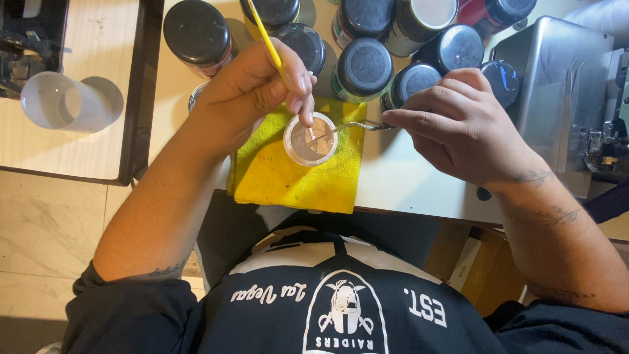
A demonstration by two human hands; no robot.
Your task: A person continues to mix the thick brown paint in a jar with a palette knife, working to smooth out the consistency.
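the small round clear cup sits on the yellow cloth at the near table edge, a little tan content in it, so the work inside it looks underway, not finished. just behind the cup, the left hand pinches a thin yellow stick while one finger steadies the rim, and the right hand has fingers clamped on a bent metal tool reaching into the cup. farther behind the cup stand dark-lidded jars, labels hidden.
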